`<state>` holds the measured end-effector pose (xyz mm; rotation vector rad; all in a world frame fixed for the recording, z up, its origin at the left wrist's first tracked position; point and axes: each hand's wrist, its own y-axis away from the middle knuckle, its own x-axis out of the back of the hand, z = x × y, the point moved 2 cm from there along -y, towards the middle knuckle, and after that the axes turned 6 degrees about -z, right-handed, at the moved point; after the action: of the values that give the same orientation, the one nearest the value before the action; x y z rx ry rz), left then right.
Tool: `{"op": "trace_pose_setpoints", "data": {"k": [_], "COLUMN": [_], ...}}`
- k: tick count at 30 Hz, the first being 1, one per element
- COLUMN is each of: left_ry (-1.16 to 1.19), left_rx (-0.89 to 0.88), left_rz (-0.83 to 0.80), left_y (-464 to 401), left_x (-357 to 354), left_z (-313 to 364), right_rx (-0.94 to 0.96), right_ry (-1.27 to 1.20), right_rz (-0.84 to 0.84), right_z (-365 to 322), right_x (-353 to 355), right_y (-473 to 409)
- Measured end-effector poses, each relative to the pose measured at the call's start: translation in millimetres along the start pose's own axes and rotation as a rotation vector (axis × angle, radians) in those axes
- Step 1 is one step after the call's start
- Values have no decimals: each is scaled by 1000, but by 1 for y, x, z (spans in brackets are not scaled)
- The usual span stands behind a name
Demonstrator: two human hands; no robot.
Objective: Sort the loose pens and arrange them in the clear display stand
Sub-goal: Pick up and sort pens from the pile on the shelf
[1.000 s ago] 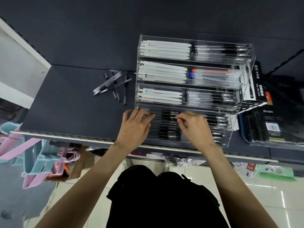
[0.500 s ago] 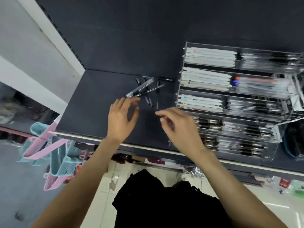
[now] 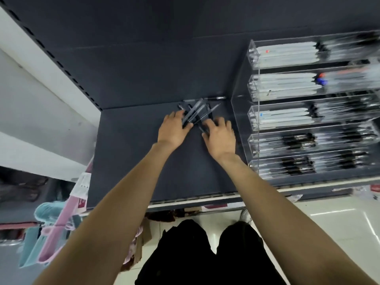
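Note:
Several loose pens [image 3: 197, 109], dark and clear-barrelled, lie crossed in a pile at the back of the dark shelf [image 3: 144, 161]. My left hand [image 3: 173, 131] is at the pile's left side, its thumb and fingers closing round the near ends of a few pens. From the right, my right hand [image 3: 220, 137] lays spread fingers on the pile's lower pens. The clear display stand [image 3: 242, 120] stands just right of the pile, with stepped tiers holding rows of white pens and black pens. This view is motion-blurred.
A white shelf upright [image 3: 51, 64] bounds the shelf on the left. Pink and blue hangers [image 3: 55, 229] hang below the front edge at lower left. The shelf's pale front rail [image 3: 205, 199] runs across near my forearms. One pen [image 3: 214, 98] lies apart against the back panel.
Both hands left the stand's lower tiers and moved left to the loose pile. The view swung left, so the stand now sits at the right edge.

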<state>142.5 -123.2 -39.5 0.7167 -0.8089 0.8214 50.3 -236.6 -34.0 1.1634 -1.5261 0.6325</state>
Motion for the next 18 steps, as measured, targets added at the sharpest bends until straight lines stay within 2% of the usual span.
{"op": "trace_pose_setpoints", "data": {"k": [4, 7, 15, 18], "left_ry": [74, 106, 159, 229], "left_rx": [-27, 20, 108, 125], "left_rz": [-53, -88, -183, -171], "left_y": [6, 16, 35, 40], "left_x": [2, 7, 7, 7], "left_z": [-2, -13, -18, -18], "right_rx": [-49, -111, -239, -253], "right_ry": [-57, -150, -276, -216], "right_rz": [11, -10, -205, -318], "right_z": [2, 5, 12, 15], "right_x": [0, 2, 15, 22], "right_y": [8, 10, 6, 4]}}
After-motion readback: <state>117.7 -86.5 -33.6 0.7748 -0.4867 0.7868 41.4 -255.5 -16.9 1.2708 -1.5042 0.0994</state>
